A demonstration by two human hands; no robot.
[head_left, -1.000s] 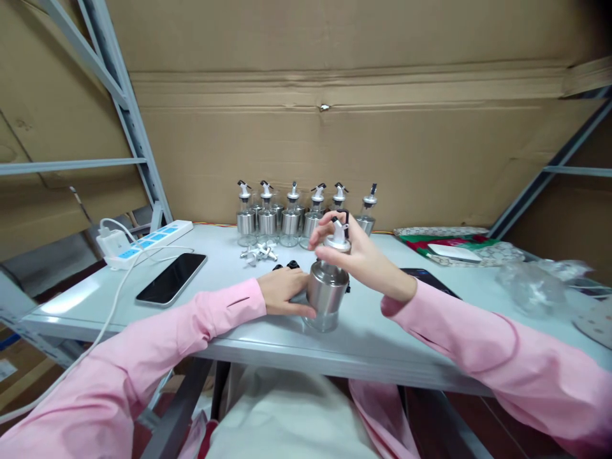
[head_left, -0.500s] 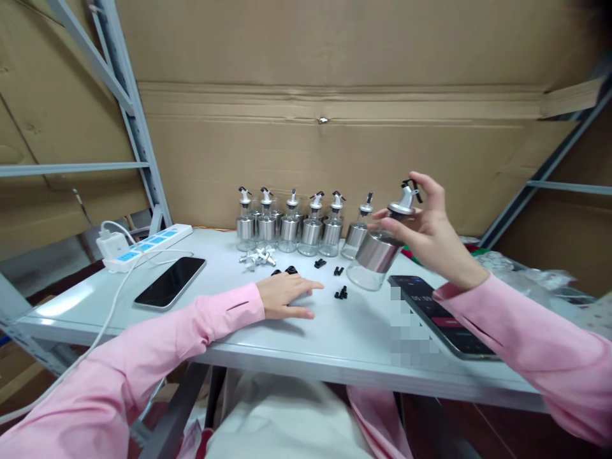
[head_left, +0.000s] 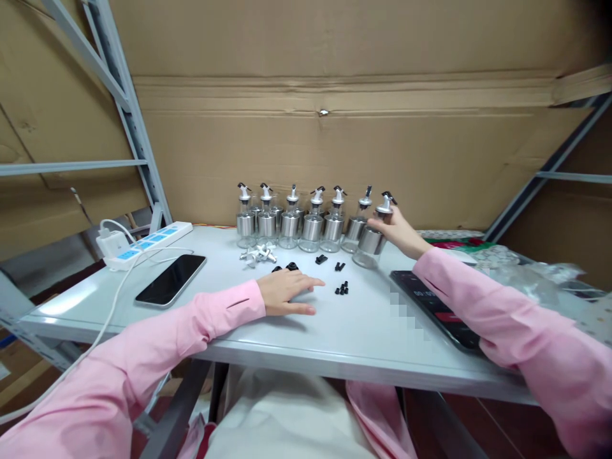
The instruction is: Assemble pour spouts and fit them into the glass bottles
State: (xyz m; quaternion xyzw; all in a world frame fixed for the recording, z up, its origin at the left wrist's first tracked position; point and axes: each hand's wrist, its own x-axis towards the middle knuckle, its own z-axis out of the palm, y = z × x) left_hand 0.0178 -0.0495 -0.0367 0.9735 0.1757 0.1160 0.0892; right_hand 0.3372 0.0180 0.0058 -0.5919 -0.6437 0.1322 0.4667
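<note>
My right hand grips the neck of an oil bottle, which has a steel band, a clear glass base and a pour spout with a black lever. The bottle tilts slightly at the right end of a row of similar oil bottles. Palm down on the table, my left hand has its fingers spread and holds nothing. Black round caps lie just behind it. Small black parts sit to the right of its fingertips, with more black pieces farther back. White-grey spouts form a pile before the row.
A phone and a white power strip with a cable occupy the table's left. Another phone, showing a timer, lies under my right forearm. Plastic bags are at the right. Cardboard closes off the back.
My right hand has carried the oil bottle away from me and lower, to the right end of the row. The left hand has stayed in place.
</note>
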